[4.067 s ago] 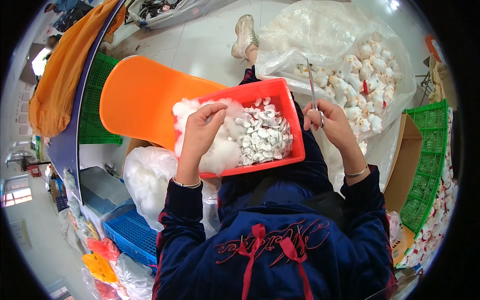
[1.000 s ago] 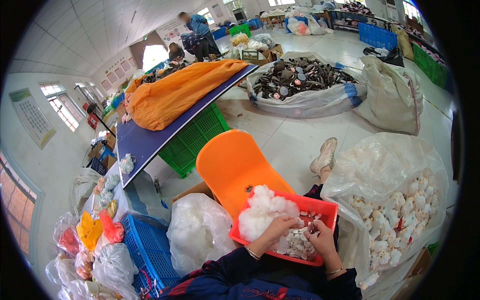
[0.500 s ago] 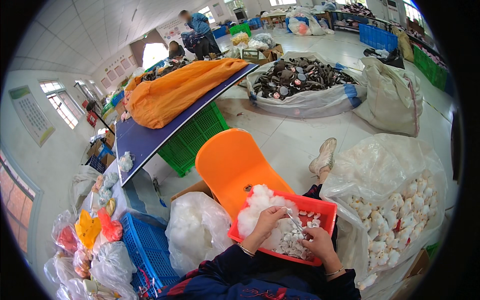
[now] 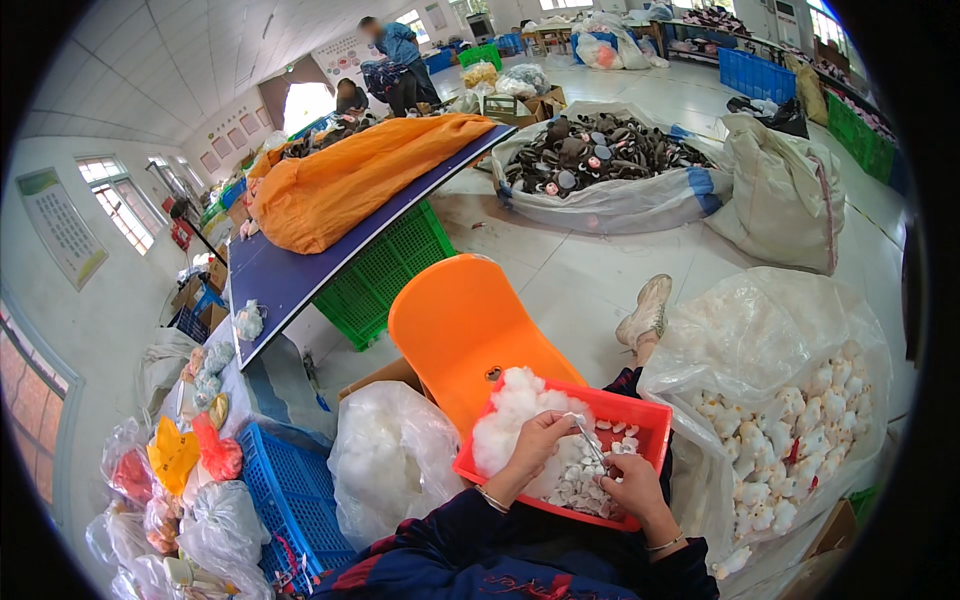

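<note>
Metal tool (image 4: pixel 592 447) held over red tray (image 4: pixel 655 425)

The right hand (image 4: pixel 634 485) grips the metal tool, which slants forward and left to the left hand (image 4: pixel 540 440), its fingertips pinched on a small white piece (image 4: pixel 577 418). Below, the red tray holds white pieces (image 4: pixel 582 491) and fluffy stuffing (image 4: pixel 510 410). Beyond stands an orange chair (image 4: pixel 470 330).

The wide fisheye head view looks forward and down from head height. The bare hands (image 4: pixel 543 438) and rectangular red plastic tray (image 4: pixel 650 420) sit near, below and right of centre; the pale tiled floor (image 4: pixel 565 285) recedes beyond, straight edges bending toward the rim.
</note>
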`<state>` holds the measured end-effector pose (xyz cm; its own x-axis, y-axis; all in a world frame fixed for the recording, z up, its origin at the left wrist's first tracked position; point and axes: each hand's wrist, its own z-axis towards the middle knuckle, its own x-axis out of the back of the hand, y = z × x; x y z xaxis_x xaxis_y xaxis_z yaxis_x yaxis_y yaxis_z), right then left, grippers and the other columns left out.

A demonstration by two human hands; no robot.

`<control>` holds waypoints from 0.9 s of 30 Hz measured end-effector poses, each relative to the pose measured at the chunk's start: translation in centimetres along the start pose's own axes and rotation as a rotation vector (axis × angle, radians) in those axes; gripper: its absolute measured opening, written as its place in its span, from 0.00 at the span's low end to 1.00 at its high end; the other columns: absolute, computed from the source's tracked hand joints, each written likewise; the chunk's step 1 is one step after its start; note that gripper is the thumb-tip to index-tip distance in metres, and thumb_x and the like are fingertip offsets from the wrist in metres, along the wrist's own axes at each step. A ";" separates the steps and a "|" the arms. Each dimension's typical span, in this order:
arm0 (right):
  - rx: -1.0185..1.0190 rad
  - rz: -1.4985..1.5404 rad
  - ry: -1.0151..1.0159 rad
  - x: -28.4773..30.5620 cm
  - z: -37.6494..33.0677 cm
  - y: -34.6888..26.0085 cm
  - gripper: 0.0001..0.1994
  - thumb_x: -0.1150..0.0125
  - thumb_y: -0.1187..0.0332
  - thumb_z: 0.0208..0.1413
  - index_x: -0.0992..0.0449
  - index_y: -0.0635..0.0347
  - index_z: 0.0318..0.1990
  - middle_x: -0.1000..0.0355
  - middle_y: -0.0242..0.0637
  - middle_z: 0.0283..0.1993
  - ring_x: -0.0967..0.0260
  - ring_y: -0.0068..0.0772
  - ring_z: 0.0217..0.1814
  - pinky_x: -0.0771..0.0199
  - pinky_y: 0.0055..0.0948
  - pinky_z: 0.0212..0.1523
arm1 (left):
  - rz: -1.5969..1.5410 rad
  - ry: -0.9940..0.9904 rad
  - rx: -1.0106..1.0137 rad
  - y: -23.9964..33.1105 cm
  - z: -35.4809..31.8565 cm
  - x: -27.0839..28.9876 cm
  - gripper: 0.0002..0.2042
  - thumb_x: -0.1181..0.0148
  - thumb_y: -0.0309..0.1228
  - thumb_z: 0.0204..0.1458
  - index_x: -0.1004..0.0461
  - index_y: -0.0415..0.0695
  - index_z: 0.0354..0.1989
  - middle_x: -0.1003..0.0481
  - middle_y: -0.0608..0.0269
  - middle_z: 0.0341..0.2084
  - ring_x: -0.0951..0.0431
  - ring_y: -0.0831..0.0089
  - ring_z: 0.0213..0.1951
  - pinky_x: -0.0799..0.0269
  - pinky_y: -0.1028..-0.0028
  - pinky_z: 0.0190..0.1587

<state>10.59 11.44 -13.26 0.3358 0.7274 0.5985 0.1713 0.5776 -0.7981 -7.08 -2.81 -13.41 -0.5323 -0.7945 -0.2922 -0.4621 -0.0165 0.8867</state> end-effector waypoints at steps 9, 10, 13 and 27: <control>0.003 -0.056 0.012 0.9 0.0 -1.1 0.24 0.24 0.56 0.42 0.21 0.59 0.46 0.24 0.39 0.37 0.29 0.46 0.45 0.29 0.40 0.47 | 0.125 -0.136 0.063 -0.2 0.8 1.5 0.10 0.38 0.36 0.61 0.20 0.42 0.41 0.17 0.64 0.35 0.25 0.87 0.29 0.45 0.86 0.21; 0.023 -0.075 0.058 1.1 0.0 -1.4 0.27 0.23 0.55 0.41 0.22 0.59 0.47 0.24 0.39 0.39 0.30 0.46 0.47 0.30 0.40 0.48 | 0.138 -0.133 0.060 -0.1 0.7 1.4 0.10 0.38 0.36 0.61 0.20 0.42 0.40 0.17 0.65 0.34 0.27 0.88 0.26 0.45 0.86 0.21; 0.014 -0.063 0.049 0.8 0.0 -0.4 0.32 0.21 0.53 0.38 0.24 0.60 0.50 0.24 0.39 0.45 0.33 0.47 0.52 0.31 0.42 0.51 | 0.176 -0.131 0.055 0.5 0.3 0.7 0.09 0.37 0.36 0.61 0.20 0.43 0.39 0.18 0.66 0.32 0.34 0.90 0.20 0.46 0.86 0.20; -0.042 0.040 -0.122 1.4 0.3 -0.1 0.17 0.26 0.58 0.45 0.20 0.61 0.36 0.23 0.41 0.29 0.23 0.44 0.34 0.25 0.37 0.37 | 0.160 -0.123 0.014 2.2 -0.4 0.4 0.09 0.38 0.38 0.62 0.20 0.45 0.37 0.19 0.68 0.28 0.40 0.91 0.17 0.49 0.86 0.20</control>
<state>10.79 12.52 -12.28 0.2288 0.7904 0.5683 0.1992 0.5334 -0.8221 -8.03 -3.45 -11.43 -0.6822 -0.7060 -0.1903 -0.3741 0.1134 0.9204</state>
